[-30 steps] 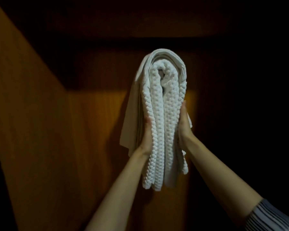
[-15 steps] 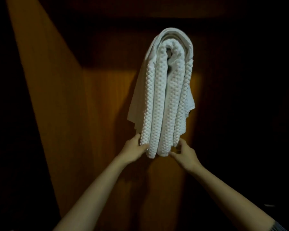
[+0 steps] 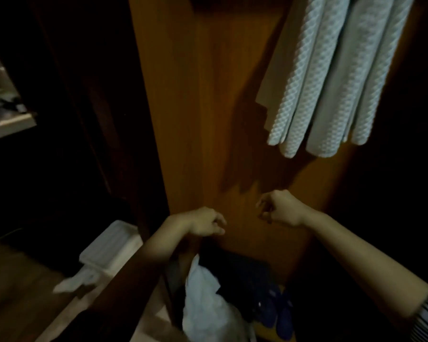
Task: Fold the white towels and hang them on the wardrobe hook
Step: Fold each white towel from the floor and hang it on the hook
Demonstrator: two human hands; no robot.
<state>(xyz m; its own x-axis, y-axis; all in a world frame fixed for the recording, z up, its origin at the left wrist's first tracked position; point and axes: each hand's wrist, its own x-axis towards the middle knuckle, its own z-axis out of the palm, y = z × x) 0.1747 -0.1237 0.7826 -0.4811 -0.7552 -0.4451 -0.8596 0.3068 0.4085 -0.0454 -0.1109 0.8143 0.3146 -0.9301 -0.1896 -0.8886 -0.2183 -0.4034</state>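
I saw no readable writing; the white towels (image 3: 331,77) hung against the wardrobe panel (image 3: 195,107), my left hand (image 3: 204,224) and right hand (image 3: 281,208) loosely curled below, holding nothing.

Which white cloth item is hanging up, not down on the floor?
The folded white towels at upper right, with a waffle texture, draped against the wooden wardrobe panel above both hands. The crumpled white cloth and the small white rag lie low.
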